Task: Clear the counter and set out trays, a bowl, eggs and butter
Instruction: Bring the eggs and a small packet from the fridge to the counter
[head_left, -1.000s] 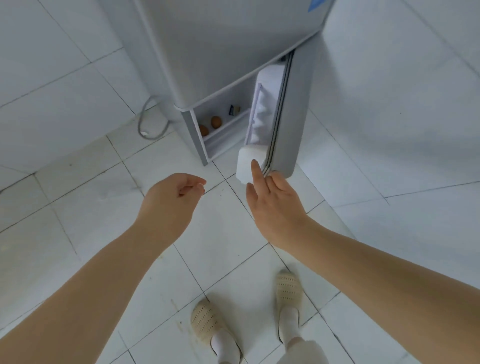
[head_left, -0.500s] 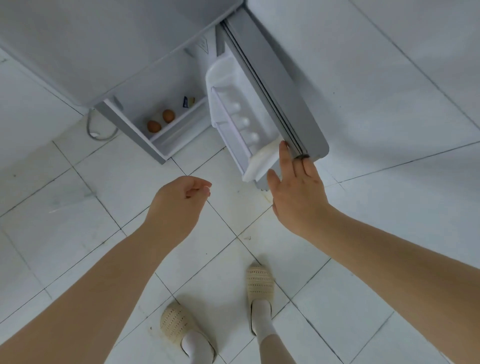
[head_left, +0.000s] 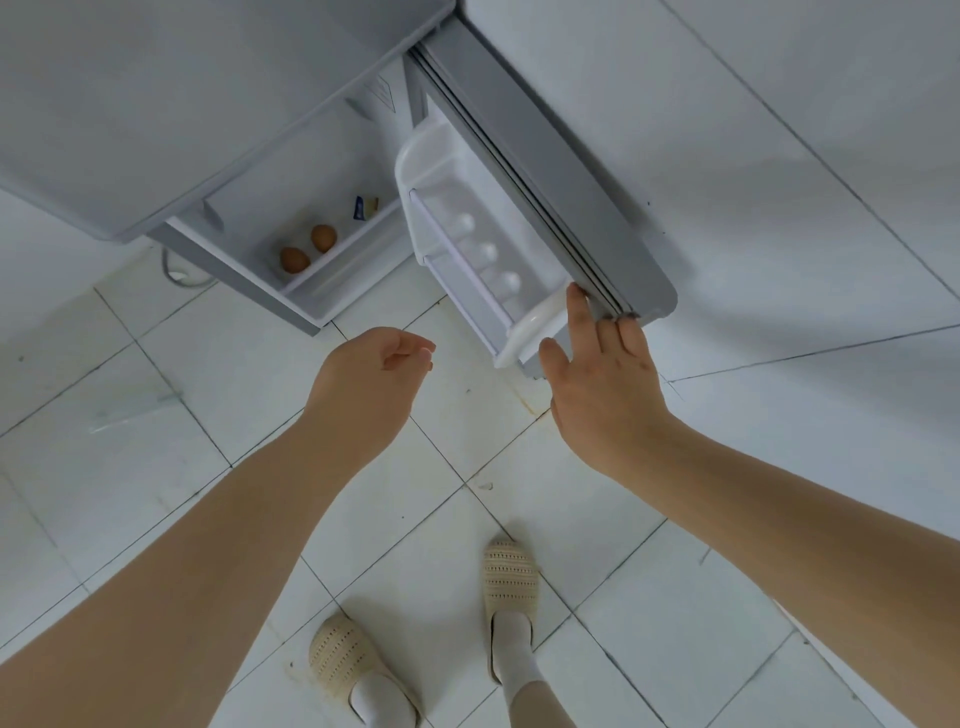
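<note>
Showing two eggs (head_left: 308, 249), one butter pack (head_left: 364, 207)

1. grey fridge (head_left: 208, 93) standing on the white tiled floor (head_left: 156, 395).
2. fridge door (head_left: 550, 171) swung open at the fridge's right.
3. beige slippers (head_left: 511, 577) on the floor, in front of the fridge.

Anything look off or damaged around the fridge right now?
Little stands out. The floor tiles under the open fridge door show yellowish stains. The two eggs sit loose on the fridge shelf, uncracked.
</note>
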